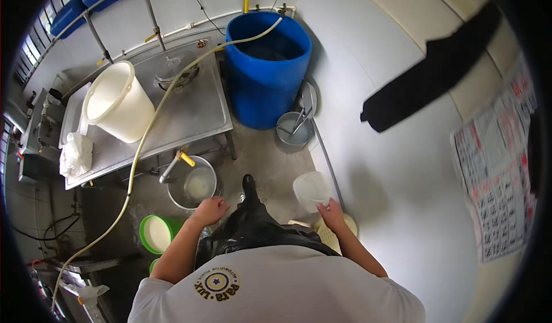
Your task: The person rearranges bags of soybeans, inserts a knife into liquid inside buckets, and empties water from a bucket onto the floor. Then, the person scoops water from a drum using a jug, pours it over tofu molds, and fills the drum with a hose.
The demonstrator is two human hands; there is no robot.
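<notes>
Shirt (pixel 282 283), white with a round logo, fills the near edge, and below it a dark apron (pixel 244 225) hangs down to a black boot (pixel 248 188). Right of the apron, the right hand (pixel 332 215) pinches the near rim of a translucent white tub (pixel 311 188) between thumb and fingers, holding it beside the right wall (pixel 379 202). Little sideways room lies between tub and wall, where a grey pipe (pixel 328 165) runs. A pale perforated item (pixel 329 239) sits low beside the right forearm.

On the other side, the left hand (pixel 210 211) has its fingers curled inward, close to the near rim of a steel pot (pixel 178 193); whether they grasp that rim I cannot tell. The pot has pale liquid at its bottom. Left of the forearm, a green bucket (pixel 144 234) of white liquid is near the pot, leaving only a narrow gap. Over the pot's far rim juts a pipe with a yellow valve handle (pixel 187 158).

Ahead of the boot, a lane of floor (pixel 256 150) runs between the steel table (pixel 195 113) and a grey bucket (pixel 292 138) against the wall. The blue barrel (pixel 259 93) closes its far end. On the table, a tilted white bucket (pixel 132 113) stands near the front edge, and a pale hose (pixel 154 119) crosses that edge, reaching back to the barrel's rim.
</notes>
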